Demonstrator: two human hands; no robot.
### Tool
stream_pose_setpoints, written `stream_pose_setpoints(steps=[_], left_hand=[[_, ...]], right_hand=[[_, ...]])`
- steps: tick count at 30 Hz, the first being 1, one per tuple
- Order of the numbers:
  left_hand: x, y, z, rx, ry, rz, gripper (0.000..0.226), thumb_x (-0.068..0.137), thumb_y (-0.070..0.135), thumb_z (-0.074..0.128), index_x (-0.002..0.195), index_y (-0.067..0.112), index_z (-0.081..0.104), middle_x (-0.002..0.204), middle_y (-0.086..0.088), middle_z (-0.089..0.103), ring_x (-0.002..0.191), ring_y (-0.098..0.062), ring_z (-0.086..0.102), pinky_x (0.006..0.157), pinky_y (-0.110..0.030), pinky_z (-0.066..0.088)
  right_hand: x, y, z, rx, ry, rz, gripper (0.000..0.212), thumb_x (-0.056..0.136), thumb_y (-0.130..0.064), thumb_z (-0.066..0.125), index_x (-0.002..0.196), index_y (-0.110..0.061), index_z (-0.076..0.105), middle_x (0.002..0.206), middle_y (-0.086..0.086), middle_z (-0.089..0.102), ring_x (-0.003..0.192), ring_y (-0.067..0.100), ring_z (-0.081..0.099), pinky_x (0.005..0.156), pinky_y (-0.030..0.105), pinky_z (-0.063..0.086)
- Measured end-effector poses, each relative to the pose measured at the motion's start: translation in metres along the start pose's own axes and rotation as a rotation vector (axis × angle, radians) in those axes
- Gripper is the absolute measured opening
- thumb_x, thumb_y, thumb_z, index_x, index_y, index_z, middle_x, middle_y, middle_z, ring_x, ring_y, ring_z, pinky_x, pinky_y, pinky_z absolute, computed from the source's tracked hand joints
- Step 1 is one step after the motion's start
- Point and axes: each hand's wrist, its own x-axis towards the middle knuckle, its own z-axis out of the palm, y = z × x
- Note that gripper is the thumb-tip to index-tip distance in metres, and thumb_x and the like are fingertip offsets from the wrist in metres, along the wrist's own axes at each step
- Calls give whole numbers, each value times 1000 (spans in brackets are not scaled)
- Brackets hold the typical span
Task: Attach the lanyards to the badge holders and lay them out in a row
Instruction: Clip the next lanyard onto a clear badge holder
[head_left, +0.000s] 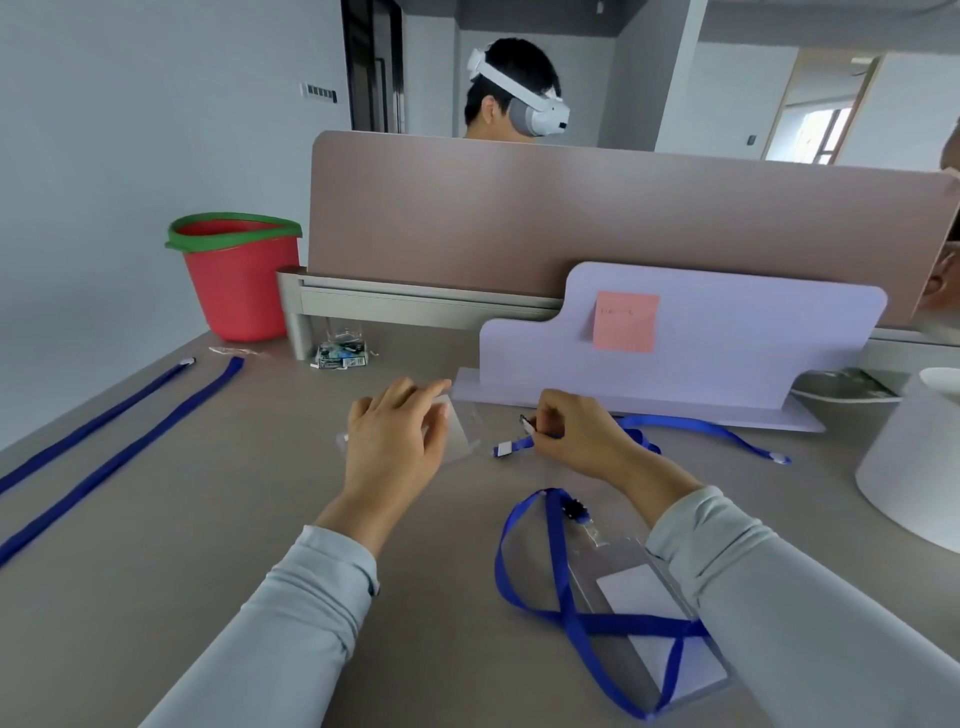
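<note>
Far left, two spare lanyards (111, 427) are lying stretched out side by side on the table (218, 530), their near ends running off the picture's edge. Behind them a red bucket (240, 291) with a green rim is standing at the table's back corner. I am seeing only its inner wall, so what it holds is hidden. Just right of it, a small clear glass (344, 331) is sitting by the partition's foot with a printed packet (340, 358) in front of it; I cannot tell what is in the glass.

My left hand (395, 441) is lying over the clear holder (461, 430), fingers loosely bent across it. The thumb is hidden, and the hand seems to be gripping the holder rather than just resting on it. The holder itself is hard to make out against the table.

My right hand (571, 436) is pinching the clip end of the lanyard (701, 427), fingers curled tight around it, just beside the holder. The strap is trailing right along the foot of the lilac stand (727, 338), which is carrying a pink note (626, 321).

Nearer me, a finished badge (628, 590) is lying flat with its blue strap (558, 551) looped across it, and my right sleeve (805, 623) is covering its right edge.

Far right, a white tub (914, 467) is being cut off by the frame, its inside out of sight.
</note>
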Motion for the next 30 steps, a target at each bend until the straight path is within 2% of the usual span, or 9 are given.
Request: stream_pose_setpoints(steps=[2,6,10,13,15,19,21,25,30], left_hand=[[-2,3,2,-31,-6,13,38,84,30,39,105,16,67,74,0,58,61,-24,59,72,-33,36],[-7,10,4,-57,-26,57,37,85,30,40,106,15,67,73,1,56,58,-20,56,72,-31,36],[-10,16,4,-61,-43,93,37,86,30,40,107,14,66,72,2,55,57,-16,54,71,-31,37],[-11,19,6,-57,-50,115,37,86,30,40,107,14,66,73,2,56,57,-16,54,70,-30,37],[-12,21,8,-52,-56,135,35,86,29,42,106,15,67,73,3,56,58,-16,54,71,-28,35],[-16,26,12,-58,-91,180,36,85,31,44,107,15,67,74,2,57,60,-17,56,69,-28,36],[-17,27,14,-34,-97,217,38,83,35,46,108,15,67,74,2,57,62,-17,57,69,-27,37],[-19,24,17,30,-99,263,47,80,43,49,113,12,64,77,0,58,64,-17,58,71,-27,37],[-20,23,19,49,-104,291,54,78,49,50,115,12,62,78,-1,57,64,-17,57,71,-28,40]], right_hand=[[-6,2,-7,80,1,-11,17,86,-7,54,84,-22,48,80,2,60,71,24,56,66,31,48],[-19,5,-19,57,-62,-52,32,95,-6,42,116,-25,57,93,-8,58,80,4,54,68,9,43],[-30,11,-21,30,-86,-10,24,96,-12,42,100,-11,66,86,-15,61,70,3,52,63,11,41],[-36,20,-20,35,-55,0,19,94,-20,50,87,-14,67,77,-16,63,68,7,53,68,23,43],[-39,25,-18,35,-25,20,18,93,-21,52,84,-14,66,71,-19,60,65,4,53,67,21,43],[-47,25,-9,146,8,48,19,95,-21,48,78,-16,56,77,-6,67,63,6,59,65,21,49],[-50,20,-5,207,3,51,17,96,-18,45,81,-17,52,76,0,67,58,7,58,61,16,48],[-51,14,1,131,85,-2,15,96,-20,47,104,-15,58,73,-13,56,62,1,54,60,11,45],[-55,16,2,92,148,-58,19,94,-21,50,105,-11,63,86,-9,61,63,-3,52,61,8,42]])
